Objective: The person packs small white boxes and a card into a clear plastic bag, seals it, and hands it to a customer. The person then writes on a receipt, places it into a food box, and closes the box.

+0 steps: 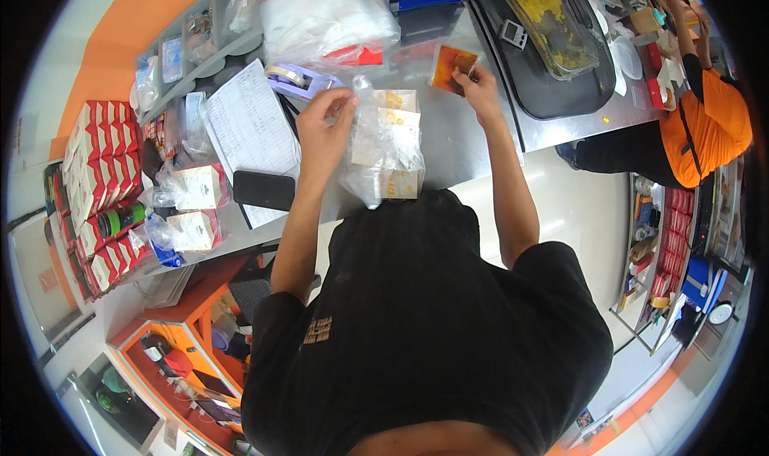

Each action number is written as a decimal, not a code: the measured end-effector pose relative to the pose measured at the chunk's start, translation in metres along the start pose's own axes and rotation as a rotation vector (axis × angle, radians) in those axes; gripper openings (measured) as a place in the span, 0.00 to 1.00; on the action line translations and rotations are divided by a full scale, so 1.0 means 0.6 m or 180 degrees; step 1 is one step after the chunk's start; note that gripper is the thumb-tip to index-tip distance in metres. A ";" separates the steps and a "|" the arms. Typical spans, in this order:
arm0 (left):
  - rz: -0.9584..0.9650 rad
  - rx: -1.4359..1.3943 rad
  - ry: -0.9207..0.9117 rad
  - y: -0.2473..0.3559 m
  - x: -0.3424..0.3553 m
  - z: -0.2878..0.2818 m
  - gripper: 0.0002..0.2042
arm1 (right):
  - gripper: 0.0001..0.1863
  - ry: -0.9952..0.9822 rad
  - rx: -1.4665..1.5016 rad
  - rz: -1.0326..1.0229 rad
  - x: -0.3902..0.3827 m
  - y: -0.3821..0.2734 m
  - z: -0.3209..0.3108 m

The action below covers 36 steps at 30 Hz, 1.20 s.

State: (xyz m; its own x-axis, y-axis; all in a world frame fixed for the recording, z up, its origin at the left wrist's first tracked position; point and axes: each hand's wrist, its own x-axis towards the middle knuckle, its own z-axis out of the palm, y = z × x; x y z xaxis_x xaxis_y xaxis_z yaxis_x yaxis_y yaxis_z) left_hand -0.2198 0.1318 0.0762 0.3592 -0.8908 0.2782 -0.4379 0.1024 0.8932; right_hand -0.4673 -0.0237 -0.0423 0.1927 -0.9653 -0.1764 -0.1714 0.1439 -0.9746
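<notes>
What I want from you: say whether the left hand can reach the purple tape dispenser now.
Probably yes: the left hand is close beside the purple tape dispenser, with nothing visible between them. It is also at the clear plastic bag, so any grip there may need releasing first.

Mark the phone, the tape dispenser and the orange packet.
Phone [264,191]: head view, middle of its dark face.
Tape dispenser [313,84]: head view, on its purple body.
Orange packet [448,66]: head view, middle of its visible face.
</notes>
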 end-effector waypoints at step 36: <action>-0.1939 -0.2244 -0.1701 0.086 0.086 -0.116 0.10 | 0.07 -0.0940 -0.1448 -0.1547 -0.256 -0.261 0.135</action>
State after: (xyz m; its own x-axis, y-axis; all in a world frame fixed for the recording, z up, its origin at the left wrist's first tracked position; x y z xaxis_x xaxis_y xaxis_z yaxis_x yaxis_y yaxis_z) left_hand -0.1663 0.1218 0.1612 -0.1253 -0.9388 -0.3208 0.3289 -0.3444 0.8793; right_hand -0.3921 0.1199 0.1261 0.5909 -0.7888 0.1695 -0.3725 -0.4531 -0.8099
